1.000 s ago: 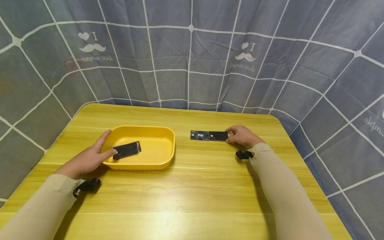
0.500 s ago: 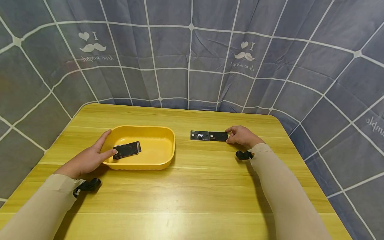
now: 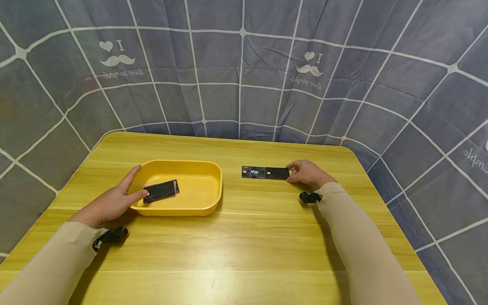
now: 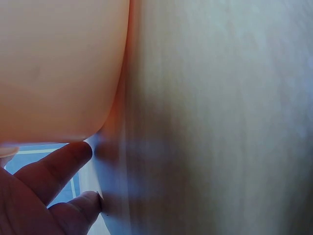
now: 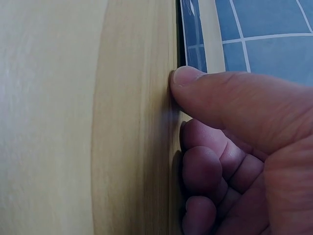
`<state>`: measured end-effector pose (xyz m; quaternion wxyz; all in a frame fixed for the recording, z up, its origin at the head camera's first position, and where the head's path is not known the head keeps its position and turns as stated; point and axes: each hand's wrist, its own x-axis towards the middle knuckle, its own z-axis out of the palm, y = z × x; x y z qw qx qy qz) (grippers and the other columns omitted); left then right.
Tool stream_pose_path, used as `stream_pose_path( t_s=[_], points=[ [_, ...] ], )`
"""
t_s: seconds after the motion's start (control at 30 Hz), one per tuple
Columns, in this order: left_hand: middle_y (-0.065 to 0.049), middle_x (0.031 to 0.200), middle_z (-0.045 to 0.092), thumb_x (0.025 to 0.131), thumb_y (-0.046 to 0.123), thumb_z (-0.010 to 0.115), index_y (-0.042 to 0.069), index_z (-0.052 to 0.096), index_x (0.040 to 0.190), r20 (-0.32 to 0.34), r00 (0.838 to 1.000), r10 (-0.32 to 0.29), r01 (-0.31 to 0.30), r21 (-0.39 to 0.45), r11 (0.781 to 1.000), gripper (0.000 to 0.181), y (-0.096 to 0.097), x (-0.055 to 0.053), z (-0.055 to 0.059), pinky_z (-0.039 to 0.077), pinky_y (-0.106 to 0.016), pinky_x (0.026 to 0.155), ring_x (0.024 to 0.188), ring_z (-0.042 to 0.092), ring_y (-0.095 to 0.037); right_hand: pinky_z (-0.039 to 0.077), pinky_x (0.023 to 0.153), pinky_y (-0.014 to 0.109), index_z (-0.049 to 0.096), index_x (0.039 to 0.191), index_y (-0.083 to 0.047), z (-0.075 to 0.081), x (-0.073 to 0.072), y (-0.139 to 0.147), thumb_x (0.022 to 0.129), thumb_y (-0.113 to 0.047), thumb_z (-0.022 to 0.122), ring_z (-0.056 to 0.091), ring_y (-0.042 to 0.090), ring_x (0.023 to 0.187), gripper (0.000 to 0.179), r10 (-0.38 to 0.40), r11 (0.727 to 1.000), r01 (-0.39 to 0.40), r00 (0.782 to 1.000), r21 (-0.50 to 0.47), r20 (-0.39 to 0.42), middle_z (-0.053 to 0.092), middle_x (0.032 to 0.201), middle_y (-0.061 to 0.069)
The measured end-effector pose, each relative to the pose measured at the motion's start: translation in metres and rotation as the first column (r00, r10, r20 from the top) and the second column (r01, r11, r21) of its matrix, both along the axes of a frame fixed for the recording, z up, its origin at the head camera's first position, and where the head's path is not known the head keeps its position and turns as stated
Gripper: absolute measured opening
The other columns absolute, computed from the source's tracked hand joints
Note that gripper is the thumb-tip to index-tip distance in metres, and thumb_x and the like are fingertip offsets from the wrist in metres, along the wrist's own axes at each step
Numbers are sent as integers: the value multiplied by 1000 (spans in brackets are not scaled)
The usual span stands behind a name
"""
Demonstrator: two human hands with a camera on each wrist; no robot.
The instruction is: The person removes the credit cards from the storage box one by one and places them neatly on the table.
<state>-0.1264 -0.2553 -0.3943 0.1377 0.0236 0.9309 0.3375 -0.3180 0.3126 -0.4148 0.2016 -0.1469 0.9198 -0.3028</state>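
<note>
My left hand [image 3: 110, 201] grips the left side of a yellow plastic tray [image 3: 194, 211], thumb over the near rim and index finger along the far-left corner. In the left wrist view, other fingers [image 4: 54, 171] lie against the outer wall [image 4: 63, 73]. Inside the tray, a small fanned pile of black VIP cards [image 3: 162, 191] lies by the thumb. My right hand [image 3: 308, 173] holds the right end of a black VIP card [image 3: 277, 173] flat on the table, thumb at the near corner and index finger at the far one. Left of it, end to end, lies another black Vip card [image 3: 253, 172].
The wood-grain table [image 3: 228, 250] carries everything. A grey-blue curtain [image 3: 221, 67] with white grid lines hangs behind and on both sides, close to the table edges. Black wrist cameras [image 3: 110, 235] sit at both cuffs.
</note>
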Motion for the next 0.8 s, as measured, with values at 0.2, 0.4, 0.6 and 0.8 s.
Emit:
stream_pose_path(
  t_s=[0.2,0.4,0.6,0.8],
  points=[
    [-37,171,-3,108,57,49,28,-21,167,4,1000,1,-1,-1,1000,96,0,0,0,28,-85,107,145,21,-72,50,75,31,55,150,-2,0,1,0,94,-20,80,57,23,86,64,-5,1000,5,1000,0,5,65,100,10],
    [-35,172,-4,108,57,49,28,-21,167,5,1000,3,-3,8,1000,96,1,1,0,27,-85,108,145,20,-72,50,75,30,55,150,-2,-1,0,-1,94,-20,80,57,23,87,64,-11,1000,11,1000,-3,7,65,102,10],
    [-36,171,-3,108,57,49,27,-21,167,-2,1000,2,-2,3,1000,96,2,2,-1,27,-85,108,146,20,-72,51,73,30,53,152,-2,-3,1,0,94,-18,80,58,23,86,66,-19,999,20,1000,-29,22,65,102,12],
    [-37,171,-3,108,57,49,27,-21,167,-3,1000,0,0,-2,1000,96,1,1,-1,27,-85,107,145,20,-72,50,75,31,54,151,-1,-5,1,1,93,-19,80,56,23,88,66,-7,1000,7,1000,-23,9,65,103,11]
  ],
)
